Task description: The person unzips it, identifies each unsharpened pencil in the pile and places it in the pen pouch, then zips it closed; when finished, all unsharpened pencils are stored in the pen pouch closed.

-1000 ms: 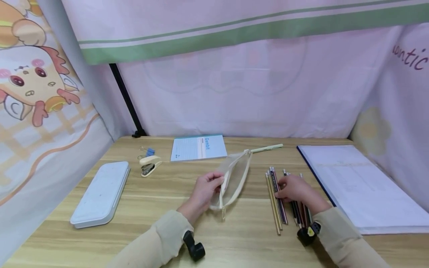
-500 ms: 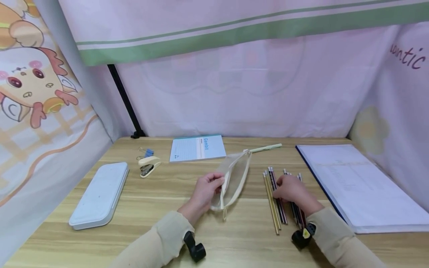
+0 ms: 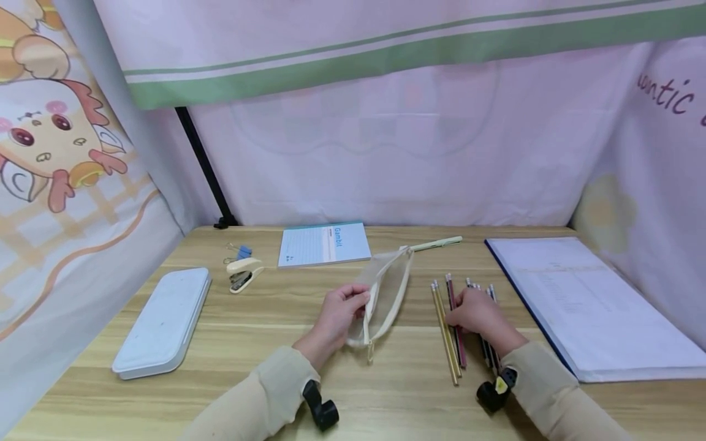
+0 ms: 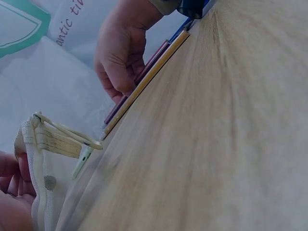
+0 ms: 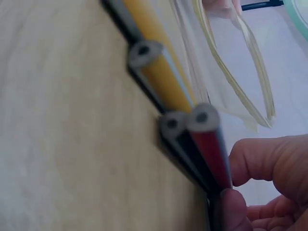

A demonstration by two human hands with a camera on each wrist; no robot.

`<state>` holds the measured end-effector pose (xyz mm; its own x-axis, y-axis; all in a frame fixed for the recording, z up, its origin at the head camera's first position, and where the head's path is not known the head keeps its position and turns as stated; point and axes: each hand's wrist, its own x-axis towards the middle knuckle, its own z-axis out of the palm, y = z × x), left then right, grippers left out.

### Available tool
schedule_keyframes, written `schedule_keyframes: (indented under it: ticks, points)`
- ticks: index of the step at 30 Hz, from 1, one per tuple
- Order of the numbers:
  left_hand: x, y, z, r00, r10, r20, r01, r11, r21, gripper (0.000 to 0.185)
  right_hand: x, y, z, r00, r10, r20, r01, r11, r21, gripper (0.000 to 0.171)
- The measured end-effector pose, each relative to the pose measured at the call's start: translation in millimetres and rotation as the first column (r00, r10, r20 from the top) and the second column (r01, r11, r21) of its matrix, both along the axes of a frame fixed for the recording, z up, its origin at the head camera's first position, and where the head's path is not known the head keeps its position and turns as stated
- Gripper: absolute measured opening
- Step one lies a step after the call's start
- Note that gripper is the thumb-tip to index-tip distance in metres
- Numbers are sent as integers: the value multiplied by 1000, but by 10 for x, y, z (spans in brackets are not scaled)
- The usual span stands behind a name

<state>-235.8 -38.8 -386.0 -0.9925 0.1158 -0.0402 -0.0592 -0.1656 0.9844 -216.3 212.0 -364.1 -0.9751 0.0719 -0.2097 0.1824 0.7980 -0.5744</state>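
Observation:
A cream mesh zip pouch (image 3: 388, 288) lies at the middle of the wooden desk (image 3: 386, 398). My left hand (image 3: 357, 301) grips its near edge and holds the mouth open. In the left wrist view the pouch (image 4: 48, 139) and its zipper pull (image 4: 82, 161) hang at the lower left. To the right lies a row of several pencils (image 3: 448, 346), yellow ones on the left. My right hand (image 3: 459, 315) rests on the row, its thumb and fingers pinching a red pencil (image 5: 211, 144) beside a yellow pencil (image 5: 163, 77).
A white pencil case (image 3: 162, 321) lies at the left, with a stapler (image 3: 242, 274) and binder clips (image 3: 242, 250) behind it. A blue notepad (image 3: 324, 243) and a green pen (image 3: 438, 244) lie at the back. A large open folder (image 3: 579, 300) fills the right. Cloth curtains enclose the desk.
My right hand has shifted a little to the left along the row, and the red pencil now stands slightly apart from the others. The left hand and pouch have stayed put.

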Motion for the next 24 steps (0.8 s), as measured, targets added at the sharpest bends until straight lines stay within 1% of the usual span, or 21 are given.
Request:
schedule_keyframes:
  ticks: [3,6,7,9,11,13,16,17,20,22,23,24]
  points:
    - [0,-14,5,1000,0,-7,0,1000,-1,21,-7,21,-30,1000,-1,-11,0,999,-48,20]
    - [4,-23,10,1000,-8,-7,8,1000,-7,21,-5,73,-49,1000,-15,-16,12,986,-164,30]
    - [7,-18,10,1000,-12,-4,12,1000,-11,21,3,93,-51,999,-28,-18,24,977,-211,34]
    - [15,-10,12,1000,-15,2,15,1000,-15,21,15,108,-36,998,-59,-36,44,943,-329,41]
    - [20,-7,15,1000,-10,5,10,1000,-16,21,24,72,-1,993,-99,-67,59,891,-450,46]
    - [25,-6,19,1000,-6,-3,6,1000,-19,21,31,-14,45,986,-144,-89,69,821,-566,49]
    - [35,-2,25,1000,-8,-21,8,1000,-24,21,36,-199,103,977,-197,-87,77,699,-711,52]
    - [38,1,26,1000,-12,-28,12,1000,-27,21,33,-264,112,975,-210,-76,82,653,-753,51]
    - [50,19,26,999,-28,-41,27,999,-38,22,2,-449,106,970,-238,-38,97,532,-841,48]
    - [62,36,23,998,-38,-46,36,998,-42,22,-28,-557,77,968,-250,-17,110,485,-868,46]
    - [67,45,21,998,-43,-47,41,998,-44,22,-42,-607,57,967,-253,-9,116,474,-873,45]
    - [76,56,20,998,-47,-48,45,998,-46,22,-52,-652,36,967,-253,-2,123,476,-871,45]
